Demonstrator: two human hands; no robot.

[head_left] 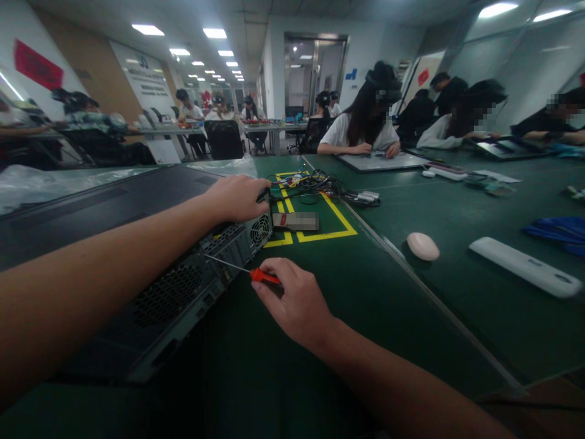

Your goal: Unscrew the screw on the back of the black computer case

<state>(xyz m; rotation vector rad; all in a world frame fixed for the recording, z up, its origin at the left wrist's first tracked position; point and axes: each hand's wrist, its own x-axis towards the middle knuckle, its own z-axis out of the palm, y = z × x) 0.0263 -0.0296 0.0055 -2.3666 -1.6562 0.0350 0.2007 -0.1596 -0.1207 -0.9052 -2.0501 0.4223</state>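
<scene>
A dark computer case (114,195) lies flat on the left side of a green table (439,341), its rear panel (228,244) turned toward the right and near side. The right hand (297,299) has its fingers closed around the orange-red handle of a screwdriver (265,277), with the thumb on the near side. The thin shaft points left to the rear panel, between a round fan grille (260,229) farther off and a honeycomb vent (169,294) nearer; whether its tip touches the metal cannot be told. The left hand (240,198) rests at the case's far right corner, its fingers bent over the edge; whether they grip something there cannot be told. Just right of that corner lies a flat grey strip (297,221) with a red mark, on yellow tape lines (342,222). Farther off, a tangle of cables (324,182) crosses the tape, and clear plastic (242,166) lies beyond the case. To the right are a pale pink rounded object (423,246), a long white bar (525,266) and a blue bundle (560,233). At the far side, 1 person (359,125) in a white top sits with their hands at a flat panel (381,161).
</scene>
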